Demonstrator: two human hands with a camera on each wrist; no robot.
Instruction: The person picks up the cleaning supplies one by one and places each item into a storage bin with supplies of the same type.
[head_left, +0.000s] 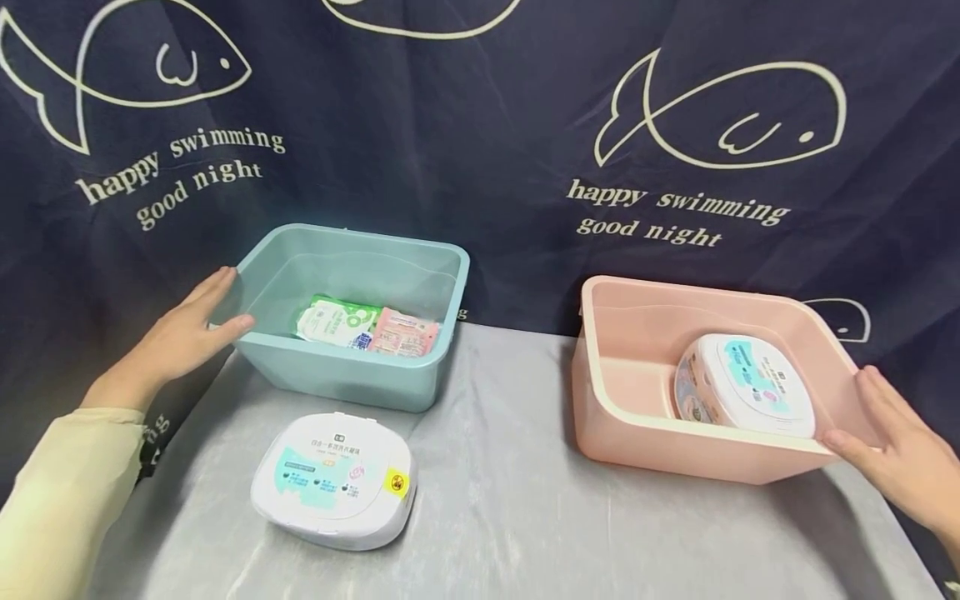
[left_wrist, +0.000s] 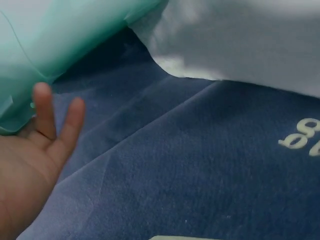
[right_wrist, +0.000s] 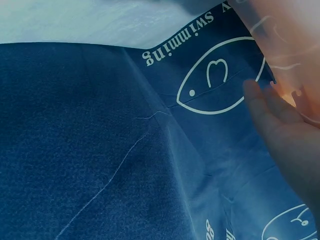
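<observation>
My left hand (head_left: 178,335) is at the left end of the blue-green plastic bin (head_left: 352,379), fingers extended along its outer side and thumb at the front rim. Two straight fingers (left_wrist: 70,125) show beside that bin in the left wrist view. Inside lie a green and white packet (head_left: 335,321) and a pink packet (head_left: 405,333). At the right end of the pink bin (head_left: 667,448), my right hand (head_left: 896,446) touches the rim with fairly straight fingers. A white lidded tub (head_left: 765,379) sits tilted in the pink bin.
Another white lidded tub (head_left: 335,479) with a yellow sticker stands on the grey-covered table (head_left: 510,517), in front of the blue-green bin. A dark blue cloth (head_left: 480,167) with white fish outlines hangs behind both bins and down the sides.
</observation>
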